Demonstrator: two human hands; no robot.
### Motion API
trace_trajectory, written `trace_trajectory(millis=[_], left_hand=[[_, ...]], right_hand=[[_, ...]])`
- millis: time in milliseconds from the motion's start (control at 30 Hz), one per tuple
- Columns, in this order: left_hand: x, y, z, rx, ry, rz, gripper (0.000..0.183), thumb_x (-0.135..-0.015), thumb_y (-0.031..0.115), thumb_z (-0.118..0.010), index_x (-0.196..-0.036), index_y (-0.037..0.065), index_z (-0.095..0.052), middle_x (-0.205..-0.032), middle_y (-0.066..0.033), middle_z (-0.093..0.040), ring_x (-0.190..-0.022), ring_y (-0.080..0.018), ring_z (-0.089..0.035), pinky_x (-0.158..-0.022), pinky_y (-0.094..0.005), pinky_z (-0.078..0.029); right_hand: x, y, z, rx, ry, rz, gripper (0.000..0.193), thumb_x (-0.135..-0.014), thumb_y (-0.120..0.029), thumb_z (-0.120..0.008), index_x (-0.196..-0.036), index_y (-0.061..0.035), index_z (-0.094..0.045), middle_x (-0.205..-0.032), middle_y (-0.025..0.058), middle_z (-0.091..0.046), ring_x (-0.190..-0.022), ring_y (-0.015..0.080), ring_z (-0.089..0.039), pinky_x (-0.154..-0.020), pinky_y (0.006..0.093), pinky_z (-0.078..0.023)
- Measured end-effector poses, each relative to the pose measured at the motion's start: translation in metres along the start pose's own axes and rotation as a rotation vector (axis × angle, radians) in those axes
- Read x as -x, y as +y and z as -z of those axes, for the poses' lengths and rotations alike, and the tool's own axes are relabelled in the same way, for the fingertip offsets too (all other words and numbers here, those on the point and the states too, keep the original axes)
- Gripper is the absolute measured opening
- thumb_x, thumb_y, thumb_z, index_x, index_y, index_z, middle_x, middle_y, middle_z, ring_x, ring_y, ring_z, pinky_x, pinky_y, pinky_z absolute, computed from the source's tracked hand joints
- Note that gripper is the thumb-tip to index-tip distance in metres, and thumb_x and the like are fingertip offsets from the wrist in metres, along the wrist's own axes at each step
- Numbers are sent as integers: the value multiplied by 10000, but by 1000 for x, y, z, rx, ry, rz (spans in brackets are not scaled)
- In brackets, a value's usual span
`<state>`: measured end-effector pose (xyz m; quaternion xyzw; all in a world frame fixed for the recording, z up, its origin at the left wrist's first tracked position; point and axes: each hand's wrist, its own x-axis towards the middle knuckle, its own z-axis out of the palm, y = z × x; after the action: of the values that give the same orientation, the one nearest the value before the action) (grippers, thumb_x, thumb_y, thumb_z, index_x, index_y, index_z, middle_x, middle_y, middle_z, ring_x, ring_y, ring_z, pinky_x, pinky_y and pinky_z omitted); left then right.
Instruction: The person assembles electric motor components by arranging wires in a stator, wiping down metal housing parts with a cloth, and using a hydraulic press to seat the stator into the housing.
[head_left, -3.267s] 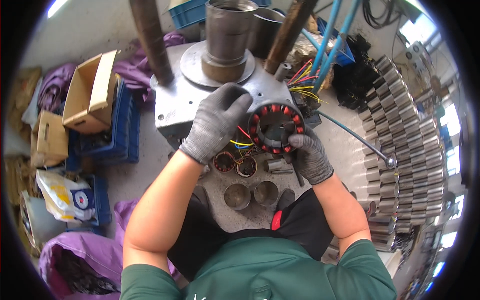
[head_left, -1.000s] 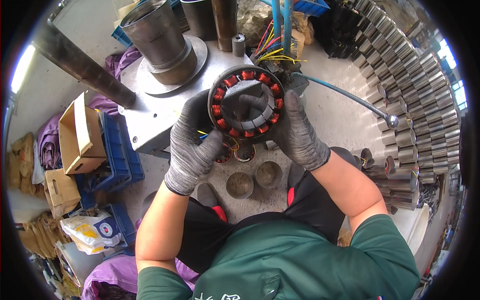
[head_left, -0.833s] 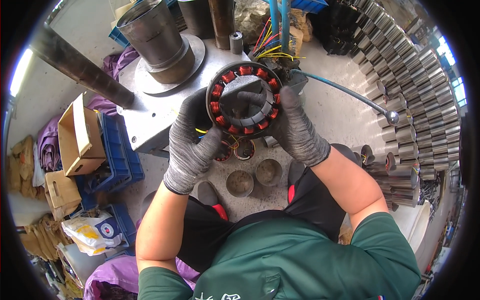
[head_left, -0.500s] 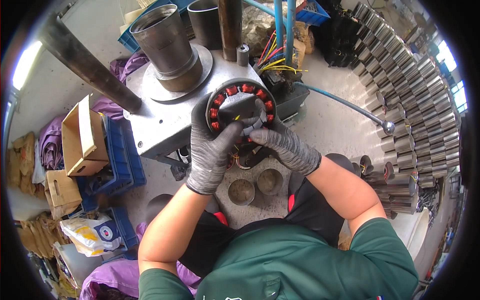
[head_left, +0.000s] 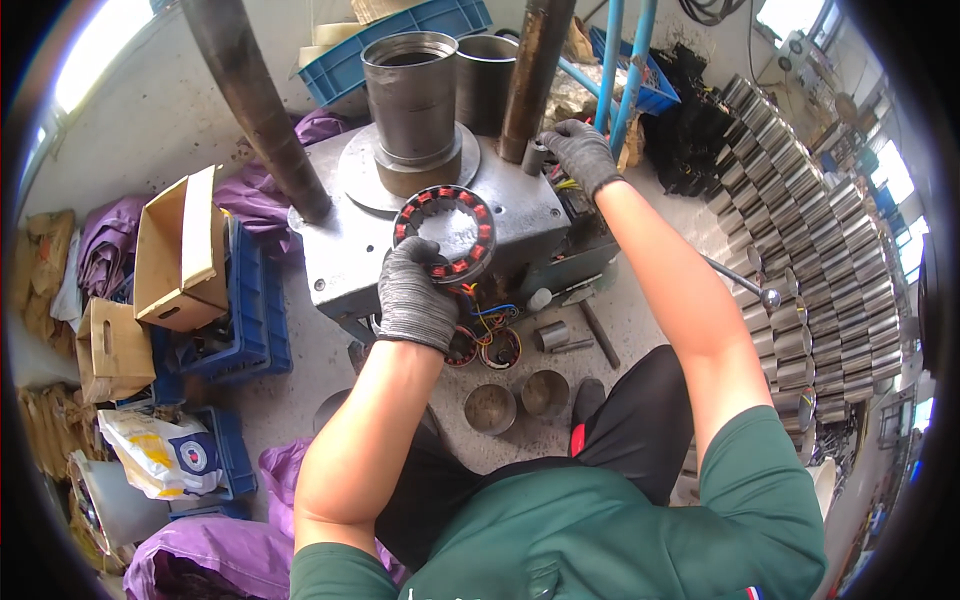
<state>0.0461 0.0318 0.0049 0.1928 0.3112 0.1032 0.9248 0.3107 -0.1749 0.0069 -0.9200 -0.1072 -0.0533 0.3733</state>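
My left hand [head_left: 415,295], in a grey knit glove, is closed around the lower left of a stator ring [head_left: 486,232] with red copper windings. The ring is raised at the front of the metal press bed [head_left: 335,262], its round opening facing up. Farther off, my gloved right hand [head_left: 582,155] reaches to a small metal sleeve [head_left: 534,160] standing beside a dark steel post [head_left: 537,75]. Its fingers are bent, with the tips at the sleeve's top; whether they pinch something smaller there is hidden.
A large steel cylinder [head_left: 408,100] stands on a round plate behind the stator. Blue pipes [head_left: 632,75] rise near my right hand. Stacked metal tubes [head_left: 810,250] line the right. Cardboard boxes [head_left: 180,250] and blue crates are at left. Metal rings [head_left: 490,409] and wired stators [head_left: 500,347] lie below.
My right hand has let go of the stator and moved away, up and right, to the small metal sleeve. The left hand alone now holds the stator, lower in view.
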Motion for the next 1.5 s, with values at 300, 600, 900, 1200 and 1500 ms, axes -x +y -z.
trace_trajectory(millis=[300, 600, 900, 1200, 1500], left_hand=[[15, 13, 5, 21, -4, 14, 212, -801, 9, -611, -1013, 3, -597, -908, -117, -670, -901, -298, -685, -925, -441, -607], [18, 20, 12, -42, -121, -50, 189, -787, 4, -592, -974, 14, -618, -874, -103, -636, -828, -262, -671, -881, -442, -629], [48, 13, 0, -367, -373, -252, 638, -690, -35, -524, -1327, -49, -551, -1149, -184, -677, -1000, -303, -719, -895, -394, -637], [59, -11, -15, -533, -382, -279, 544, -691, 31, -581, -1231, -31, -601, -933, -80, -592, -782, -199, -625, -737, -313, -571], [61, -29, -23, -559, -367, -362, 610, -696, 52, -590, -1300, -27, -604, -922, -60, -589, -810, -183, -623, -791, -307, -572]], right_hand=[[-16, -46, -26, 279, 84, -107, 395, -870, -327, -682, -1125, -41, -777, -1198, 283, -706, -1146, 415, -684, -1013, 469, -522], [157, -70, 37, -1065, 132, 173, 170, -1059, -115, -565, -1213, -42, -566, -1133, 138, -701, -947, 266, -751, -807, 383, -645], [252, -48, 59, -979, 62, 486, 237, -1029, 5, -564, -1264, -17, -539, -1160, 184, -687, -1013, 280, -728, -903, 407, -618], [257, -40, 66, -915, -74, 648, 259, -984, 67, -578, -1221, -31, -613, -1082, 138, -694, -962, 219, -723, -861, 359, -585], [254, -38, 58, -440, 97, 890, 248, -885, 71, -678, -1123, 5, -662, -950, 149, -697, -839, 371, -696, -804, 428, -579]])
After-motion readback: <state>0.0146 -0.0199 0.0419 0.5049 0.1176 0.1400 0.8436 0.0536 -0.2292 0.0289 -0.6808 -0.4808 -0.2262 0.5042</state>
